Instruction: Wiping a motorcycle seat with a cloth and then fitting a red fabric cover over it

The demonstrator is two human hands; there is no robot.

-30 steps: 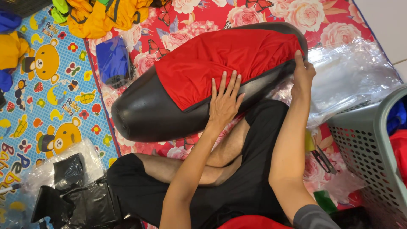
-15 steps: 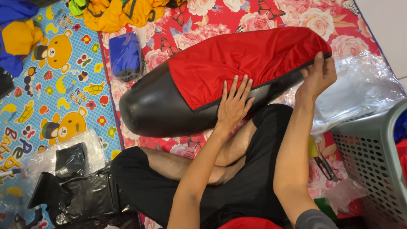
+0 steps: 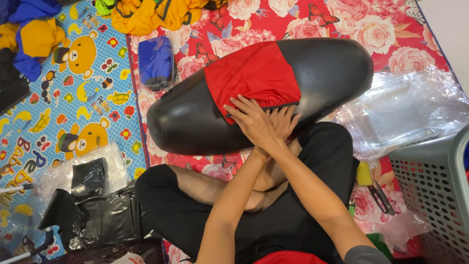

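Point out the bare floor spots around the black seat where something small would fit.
Bare mat: the bear-print stretch between the blue folded cloth and the black bags; the rose patch above the black seat. Crowded: clear plastic sheets and grey basket to the right, clothes pile at top, both hands on the red cover.

Even, bright indoor light is falling from above, giving saturated colours across the frame. A broad soft sheen is showing on the black seat cushion [image 3: 195, 122] at centre, and small glints are catching on the clear plastic sheet [image 3: 405, 110] at right and the black bags [image 3: 97, 215] at lower left. Shadows are staying short and soft (darkest under the crossed forearms). Focus is holding sharp throughout; straight edges are bowing slightly toward the corners.
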